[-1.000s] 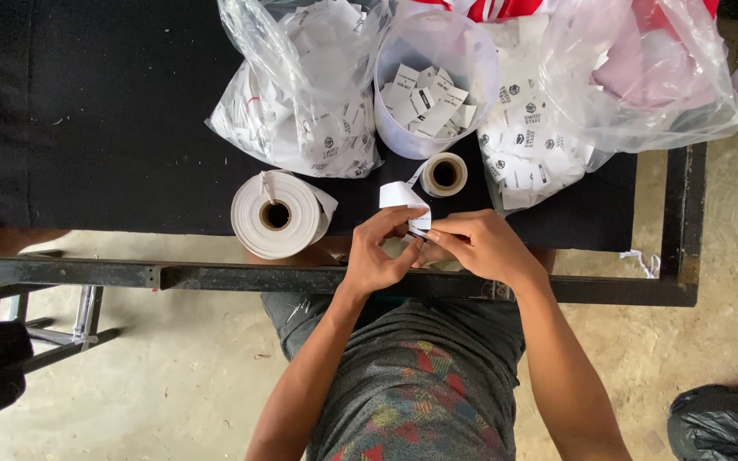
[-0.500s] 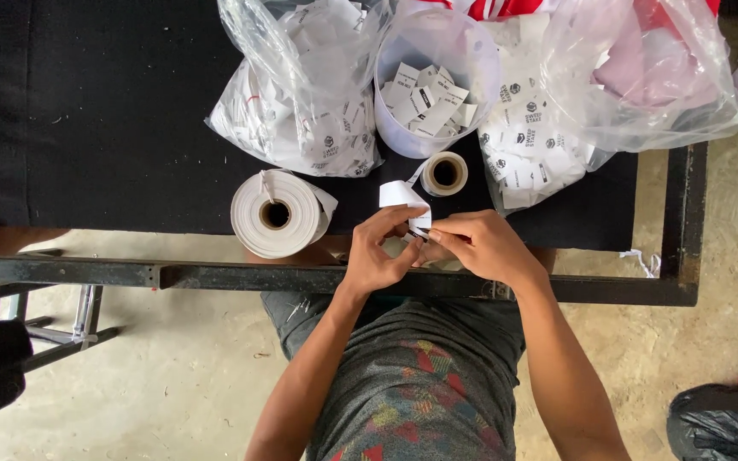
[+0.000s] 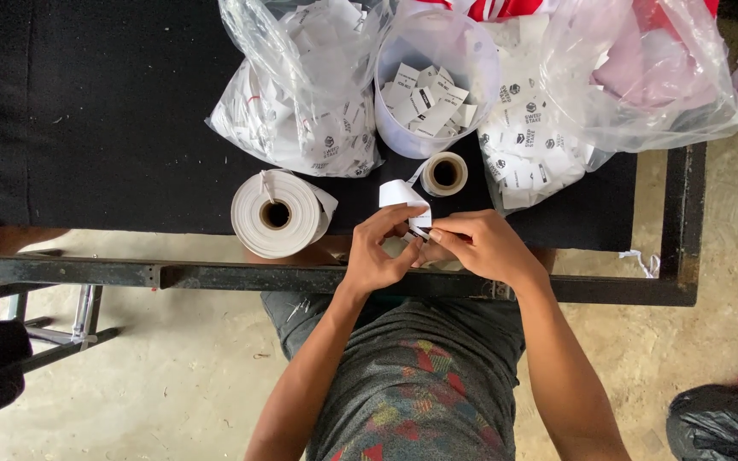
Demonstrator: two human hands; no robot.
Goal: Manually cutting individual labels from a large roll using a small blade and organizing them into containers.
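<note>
Both hands meet at the near edge of the black table [image 3: 87, 128]. My left hand [image 3: 379, 253] and my right hand [image 3: 480, 248] pinch the same white label strip [image 3: 403, 196], which curls up in a loop above my fingers. The strip runs back to a small roll [image 3: 444, 173] standing just beyond it. A large white roll [image 3: 276, 213] lies to the left of my left hand.
A clear plastic tub [image 3: 437, 85] holds several cut white labels. Clear plastic bags of labels lie left [image 3: 301, 102] and right [image 3: 574, 102] of it. A metal table frame [image 3: 215, 275] runs along the near edge. A black bag [image 3: 719, 418] sits on the floor at lower right.
</note>
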